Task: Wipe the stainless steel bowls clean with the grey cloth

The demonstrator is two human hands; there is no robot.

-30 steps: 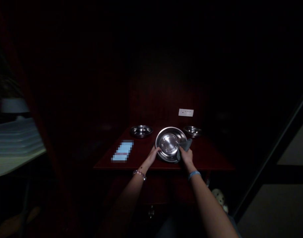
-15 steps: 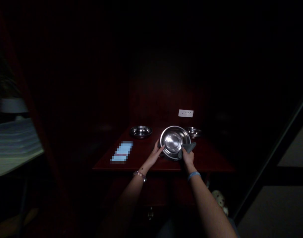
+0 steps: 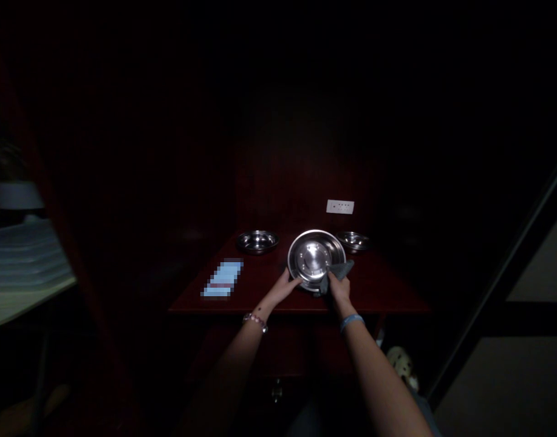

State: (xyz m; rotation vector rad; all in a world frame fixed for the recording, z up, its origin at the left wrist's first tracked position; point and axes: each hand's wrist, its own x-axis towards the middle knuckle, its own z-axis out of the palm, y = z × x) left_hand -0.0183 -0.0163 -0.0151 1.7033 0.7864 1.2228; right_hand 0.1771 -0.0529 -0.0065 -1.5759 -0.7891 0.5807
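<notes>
A shiny steel bowl (image 3: 313,257) is tilted toward me above the dark red table (image 3: 260,290). My left hand (image 3: 282,287) grips its lower left edge, thumb on the rim side and the other fingers behind it. At the lower right of the bowl, my right hand (image 3: 339,287) pinches a grey cloth (image 3: 341,269) against the rim and inner wall. One more steel bowl (image 3: 257,241) rests at the back left of the table, and another (image 3: 355,241) at the back right, partly behind the held bowl.
A pixelated bright panel (image 3: 223,278) lies on the left of the table. On the back wall is a white socket (image 3: 340,207). Below the table are a metal drawer knob (image 3: 277,391) and a pale spotted object (image 3: 400,364). Stacked pale items (image 3: 25,255) stand far left.
The bowl and both hands have shifted slightly left. My right hand and the cloth have moved left along the bowl's lower edge, and my left hand sits slightly lower on the rim.
</notes>
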